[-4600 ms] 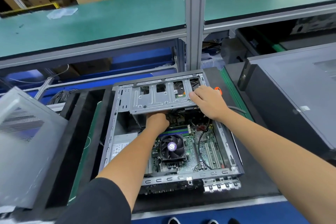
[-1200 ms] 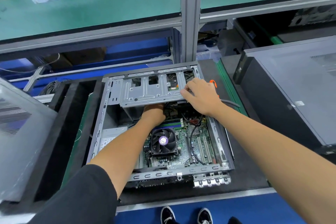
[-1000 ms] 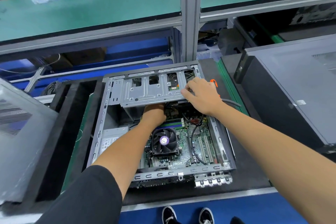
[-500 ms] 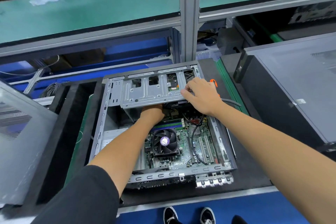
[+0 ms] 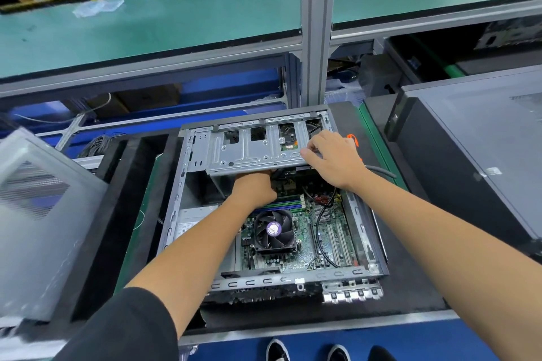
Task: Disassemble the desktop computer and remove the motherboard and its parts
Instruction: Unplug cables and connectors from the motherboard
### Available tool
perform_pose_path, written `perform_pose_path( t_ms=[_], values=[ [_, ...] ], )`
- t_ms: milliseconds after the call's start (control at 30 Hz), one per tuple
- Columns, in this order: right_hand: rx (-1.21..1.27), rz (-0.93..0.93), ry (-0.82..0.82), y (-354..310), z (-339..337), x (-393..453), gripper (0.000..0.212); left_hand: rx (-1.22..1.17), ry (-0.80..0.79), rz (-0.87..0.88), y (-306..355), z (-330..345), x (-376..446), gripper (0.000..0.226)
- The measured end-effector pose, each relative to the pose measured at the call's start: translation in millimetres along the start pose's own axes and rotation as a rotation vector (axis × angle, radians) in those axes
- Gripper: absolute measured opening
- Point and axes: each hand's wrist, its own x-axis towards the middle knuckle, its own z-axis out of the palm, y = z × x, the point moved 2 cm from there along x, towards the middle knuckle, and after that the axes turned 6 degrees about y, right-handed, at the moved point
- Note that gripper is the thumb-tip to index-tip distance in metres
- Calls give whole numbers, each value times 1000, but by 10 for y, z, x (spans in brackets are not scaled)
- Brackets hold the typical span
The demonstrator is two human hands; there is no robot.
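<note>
Head view: right hand [image 5: 333, 160] grips the drive cage's [image 5: 252, 151] near edge, just above the motherboard [image 5: 305, 231]; left hand [image 5: 255, 187] reaches underneath (fingers hidden). Stiff, sharp-edged steel; the motherboard looks fragile.

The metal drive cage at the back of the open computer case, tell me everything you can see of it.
The grey sheet-metal drive cage looks like stamped steel, with ribs, small holes and four rectangular cutouts along its far side. It spans the far end of the open grey computer case, above the green motherboard. The right hand grips its near right edge; the left hand reaches beneath it, fingers hidden.
</note>
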Motion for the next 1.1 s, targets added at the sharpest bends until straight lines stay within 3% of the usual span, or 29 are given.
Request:
perform_pose_path(
  t_ms=[333, 700, 867, 1100],
  values=[
    [-21, 7, 18, 3, 5, 2, 30, -211, -64, 33, 120, 53, 112, 21],
    [-23, 0, 42, 18, 21, 22, 28, -114, -15, 74, 259, 73, 211, 15],
    [-17, -4, 39, 23, 24, 12, 27, -141, 16, 35, 330, 76, 190, 20],
    [-3, -3, 43, 29, 44, 10, 25, -211, 94, -15, 354, 133, 182, 9]
  ],
)
